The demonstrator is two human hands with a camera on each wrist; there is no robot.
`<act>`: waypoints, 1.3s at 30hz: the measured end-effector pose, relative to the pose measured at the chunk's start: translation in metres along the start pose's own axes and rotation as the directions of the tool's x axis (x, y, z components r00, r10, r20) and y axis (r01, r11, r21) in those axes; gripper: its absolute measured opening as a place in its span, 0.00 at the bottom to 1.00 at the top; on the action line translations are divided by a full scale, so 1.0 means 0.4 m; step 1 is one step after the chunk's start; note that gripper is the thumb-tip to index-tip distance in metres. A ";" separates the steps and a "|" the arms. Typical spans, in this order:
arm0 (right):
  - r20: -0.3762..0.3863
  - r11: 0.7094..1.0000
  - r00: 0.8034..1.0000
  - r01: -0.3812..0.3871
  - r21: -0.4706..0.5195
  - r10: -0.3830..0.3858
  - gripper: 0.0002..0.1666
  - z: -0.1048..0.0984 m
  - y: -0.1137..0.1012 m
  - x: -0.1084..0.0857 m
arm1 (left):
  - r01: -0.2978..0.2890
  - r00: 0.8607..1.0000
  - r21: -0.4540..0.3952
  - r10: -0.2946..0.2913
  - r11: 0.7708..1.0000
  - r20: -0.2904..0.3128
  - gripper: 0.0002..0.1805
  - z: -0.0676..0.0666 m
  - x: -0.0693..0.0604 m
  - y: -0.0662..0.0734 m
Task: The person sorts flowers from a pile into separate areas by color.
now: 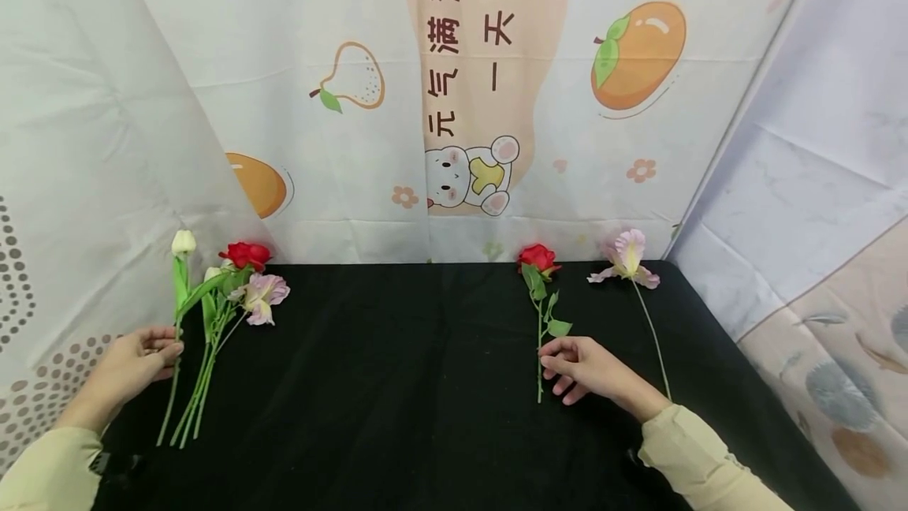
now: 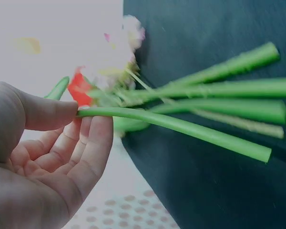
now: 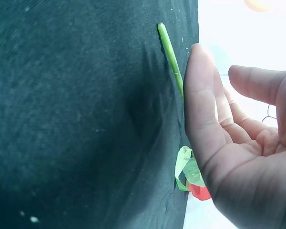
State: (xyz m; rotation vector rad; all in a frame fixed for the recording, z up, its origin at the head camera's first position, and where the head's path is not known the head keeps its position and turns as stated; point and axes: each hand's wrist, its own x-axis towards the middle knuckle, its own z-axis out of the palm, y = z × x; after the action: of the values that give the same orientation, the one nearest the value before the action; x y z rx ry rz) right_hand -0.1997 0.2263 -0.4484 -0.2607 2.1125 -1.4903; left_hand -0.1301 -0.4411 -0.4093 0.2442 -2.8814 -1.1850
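My left hand (image 1: 135,365) pinches the green stem of a white tulip (image 1: 184,243) between thumb and fingers, at the left of the black cloth. In the left wrist view the tulip stem (image 2: 181,126) runs out to the right past the fingertips. Just right of it lie a red rose (image 1: 246,255), a lilac iris (image 1: 262,298) and another white tulip, their stems gathered together. On the right side, my right hand (image 1: 589,373) is beside the stem of a single red rose (image 1: 537,258). Its thumb stands apart from the fingers in the right wrist view, gripping nothing.
Another lilac iris (image 1: 629,259) lies farther right, its thin stem running toward the right wrist. Black cloth (image 1: 355,385) covers the table. Printed white curtains (image 1: 340,156) hang behind it, with more fabric along both sides.
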 end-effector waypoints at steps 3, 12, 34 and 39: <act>0.004 1.000 1.000 0.008 0.003 -0.008 0.24 0.002 0.000 0.002 | -0.029 1.000 -0.021 0.029 0.999 -0.012 0.25 0.013 -0.009 0.032; 0.015 0.999 0.999 0.030 0.019 -0.031 0.24 0.012 -0.005 0.006 | -0.131 0.991 -0.105 0.131 0.986 -0.007 0.22 0.081 -0.012 0.117; 0.104 0.995 0.990 0.085 0.052 -0.090 0.25 0.085 -0.077 0.047 | -0.157 0.967 -0.276 0.204 0.948 0.152 0.16 0.269 0.044 0.301; 0.141 0.993 0.984 0.100 0.056 -0.107 0.25 0.116 -0.100 0.063 | -0.143 0.963 -0.317 0.206 0.938 0.175 0.15 0.311 0.059 0.349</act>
State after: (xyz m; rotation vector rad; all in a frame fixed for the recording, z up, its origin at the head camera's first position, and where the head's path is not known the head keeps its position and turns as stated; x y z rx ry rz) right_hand -0.2021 0.1626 -0.4310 -0.4529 1.9722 -1.5320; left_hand -0.1820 -0.2602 -0.4010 -0.1495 -2.7515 -1.6747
